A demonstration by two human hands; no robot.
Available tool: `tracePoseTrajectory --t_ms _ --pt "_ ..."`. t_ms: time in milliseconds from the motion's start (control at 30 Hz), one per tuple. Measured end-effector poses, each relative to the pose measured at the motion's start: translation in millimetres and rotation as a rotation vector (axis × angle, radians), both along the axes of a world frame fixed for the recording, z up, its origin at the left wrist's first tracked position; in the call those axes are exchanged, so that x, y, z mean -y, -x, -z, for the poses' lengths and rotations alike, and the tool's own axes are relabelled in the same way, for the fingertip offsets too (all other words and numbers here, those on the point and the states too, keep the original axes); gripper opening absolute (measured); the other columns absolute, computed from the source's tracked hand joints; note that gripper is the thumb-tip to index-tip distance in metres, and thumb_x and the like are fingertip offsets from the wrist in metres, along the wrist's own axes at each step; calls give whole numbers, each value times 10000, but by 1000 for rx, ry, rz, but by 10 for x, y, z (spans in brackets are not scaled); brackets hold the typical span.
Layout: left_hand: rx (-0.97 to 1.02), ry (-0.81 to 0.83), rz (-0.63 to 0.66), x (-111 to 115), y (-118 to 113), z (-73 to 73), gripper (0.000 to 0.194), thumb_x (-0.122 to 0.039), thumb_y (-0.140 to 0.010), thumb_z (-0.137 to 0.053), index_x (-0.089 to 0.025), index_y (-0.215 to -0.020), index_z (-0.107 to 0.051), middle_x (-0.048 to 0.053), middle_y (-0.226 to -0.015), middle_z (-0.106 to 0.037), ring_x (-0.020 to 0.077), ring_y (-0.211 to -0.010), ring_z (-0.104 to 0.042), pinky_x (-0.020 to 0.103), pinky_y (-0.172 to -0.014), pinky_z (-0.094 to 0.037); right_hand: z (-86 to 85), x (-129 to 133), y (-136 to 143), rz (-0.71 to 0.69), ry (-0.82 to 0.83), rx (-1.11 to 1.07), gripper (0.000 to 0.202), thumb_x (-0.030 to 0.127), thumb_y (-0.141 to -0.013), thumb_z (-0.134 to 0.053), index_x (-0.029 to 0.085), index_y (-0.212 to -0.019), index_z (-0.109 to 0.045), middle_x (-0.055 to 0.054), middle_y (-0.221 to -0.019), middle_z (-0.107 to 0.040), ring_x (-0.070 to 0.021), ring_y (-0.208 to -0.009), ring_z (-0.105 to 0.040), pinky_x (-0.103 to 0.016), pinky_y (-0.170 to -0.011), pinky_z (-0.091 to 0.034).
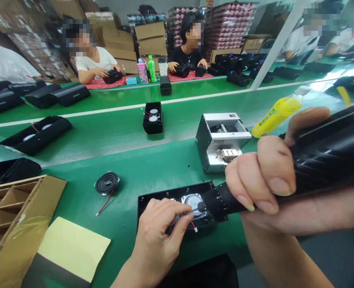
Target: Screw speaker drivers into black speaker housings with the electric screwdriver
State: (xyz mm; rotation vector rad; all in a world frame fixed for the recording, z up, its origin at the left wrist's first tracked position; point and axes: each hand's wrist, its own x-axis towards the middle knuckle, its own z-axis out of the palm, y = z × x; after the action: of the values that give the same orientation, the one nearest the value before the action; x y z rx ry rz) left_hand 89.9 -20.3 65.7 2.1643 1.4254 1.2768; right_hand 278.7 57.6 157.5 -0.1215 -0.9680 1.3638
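My right hand (263, 180) is wrapped round a black electric screwdriver (329, 148), which lies nearly level and points left. At its tip, the thumb and forefinger of my left hand (161, 232) pinch the thin bit (197, 208). Beneath both hands lies an open black speaker housing (153, 195), with a round silver-backed speaker (191, 200) in it and a red wire with a white connector (195, 229). My left hand hides part of the housing. A loose black speaker (107, 182) with a red wire rests on the green bench to the left.
Behind the housing stands a metal screw feeder (219, 140), with a yellow bottle (277, 114) to its right. A divided cardboard box (23, 224) and a yellow pad (75, 248) are at the left. Housings (153, 120) lie farther back, where several people sit.
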Motion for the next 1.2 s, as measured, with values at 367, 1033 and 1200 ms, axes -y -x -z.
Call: tracePoseTrajectory --t_ms 367,1033,1200 --pt "-505 83 218 -174 199 78 532 -461 -985 -753 -321 -1470 -585 110 -1623 -588 370 -1492 -540 638 -1226 -346 128 40 -343 84 44 172 329 575 -971 -784 269 -1085 -820 34 -578 -629 -120 -359 -489 -245 -351 -472" --pt "-653 106 205 -151 98 181 581 -301 -829 -841 -311 -1390 -689 218 -1709 -446 492 -1446 -518 736 -1084 -445 678 23 -271 109 154 218 489 727 -807 -868 322 -1078 -823 53 -582 -612 -128 -363 -460 -244 -358 -422" --pt "-651 101 202 -147 96 179 571 -327 -834 -841 -308 -1386 -694 217 -1709 -445 492 -1449 -515 732 -1092 -439 694 28 -251 122 153 221 479 721 -834 -846 315 -1088 -829 51 -577 -609 -126 -362 -460 -243 -365 -429"
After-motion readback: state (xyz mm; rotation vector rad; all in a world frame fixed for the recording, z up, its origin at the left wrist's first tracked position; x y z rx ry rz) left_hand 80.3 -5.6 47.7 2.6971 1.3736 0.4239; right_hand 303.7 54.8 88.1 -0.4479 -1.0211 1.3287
